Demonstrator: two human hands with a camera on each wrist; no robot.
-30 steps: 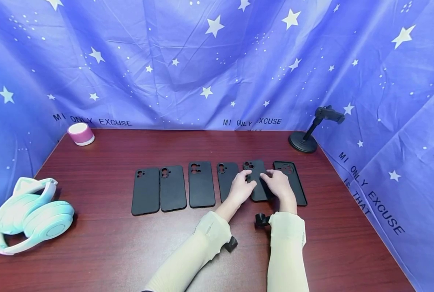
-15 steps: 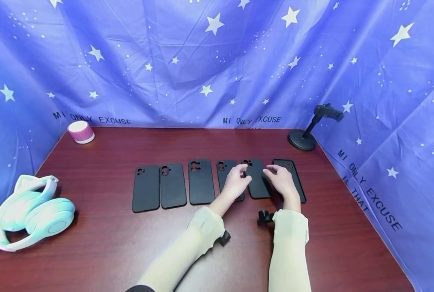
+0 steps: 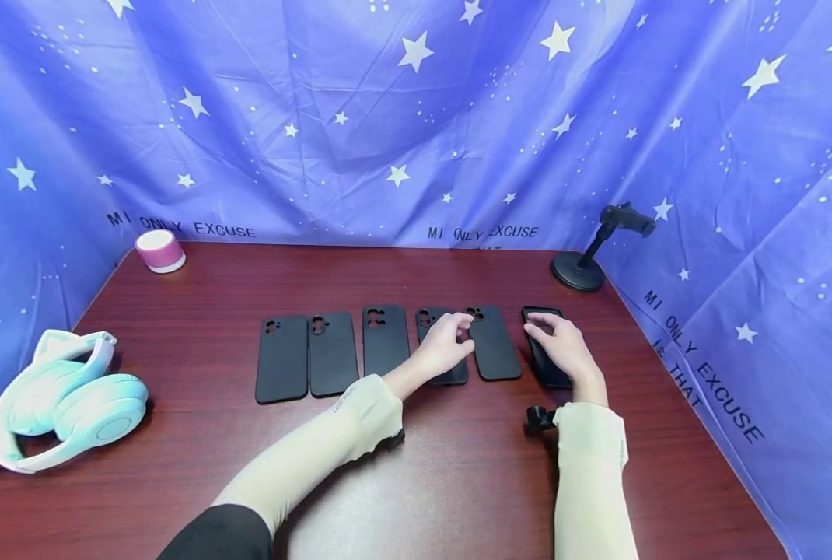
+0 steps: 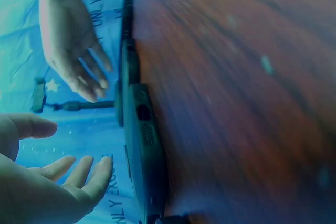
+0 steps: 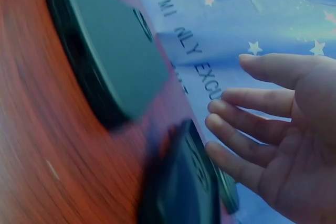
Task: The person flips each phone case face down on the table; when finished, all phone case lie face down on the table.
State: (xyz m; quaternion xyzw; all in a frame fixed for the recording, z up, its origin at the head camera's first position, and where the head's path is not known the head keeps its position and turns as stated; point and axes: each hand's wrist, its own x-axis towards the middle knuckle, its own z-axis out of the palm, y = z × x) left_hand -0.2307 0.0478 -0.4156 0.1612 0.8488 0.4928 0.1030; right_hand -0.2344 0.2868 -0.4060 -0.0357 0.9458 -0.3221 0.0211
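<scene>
Several black phone cases lie in a row on the table. In the head view my left hand (image 3: 444,344) hovers over the fourth phone case (image 3: 451,375), its thumb apart from its fingers. Just right of it lies the fifth phone case (image 3: 494,346), back up with camera holes at its top left. My right hand (image 3: 563,346) is over the rightmost phone case (image 3: 547,369), which lies hollow side up and is partly hidden. In the right wrist view the fingers (image 5: 247,121) are loosely extended, apart from that case (image 5: 178,187). Neither hand holds anything.
Three more phone cases lie leftward: the first (image 3: 281,362), second (image 3: 332,358) and third (image 3: 386,338). A black phone stand (image 3: 578,271) is at the back right, a pink-and-white cylinder (image 3: 160,251) at the back left. Pale headphones (image 3: 73,412) lie at the left.
My right hand has moved right, from the fifth phone case to over the rightmost one. My left hand has drawn back leftward from the fifth case to over the fourth.
</scene>
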